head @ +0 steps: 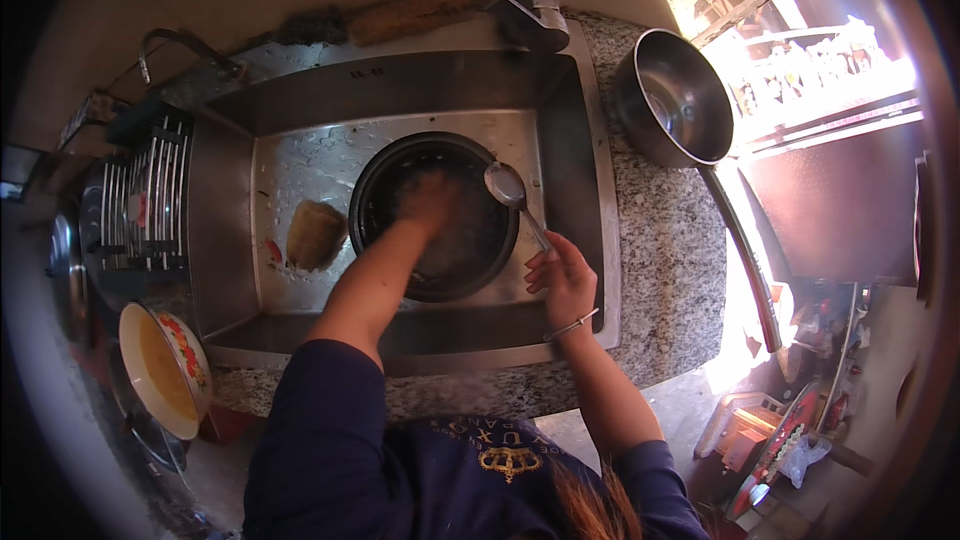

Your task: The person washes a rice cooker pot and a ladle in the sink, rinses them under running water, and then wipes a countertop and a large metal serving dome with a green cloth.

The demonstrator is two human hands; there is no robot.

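Observation:
A round dark pot (360, 221) stands on the floor of the stainless steel sink (219, 217). Inside it, blurred, is my left hand (433, 199), reaching down toward the dark interior; whether its fingers close on anything is hard to make out. My right hand (566, 274) grips the handle end of a metal spoon (507, 186). The spoon's bowl hangs over the pot's right rim and carries something pale and wet. Left of the pot, a worn yellowish-brown sponge (316, 235) lies on the wet sink floor.
Right of the sink, a saucepan (679, 101) sits on the granite counter (664, 262), handle toward me. The faucet (536, 22) rises behind the basin. A roll-up drying rack (146, 199) and a floral bowl (169, 371) with yellowish contents are on the left.

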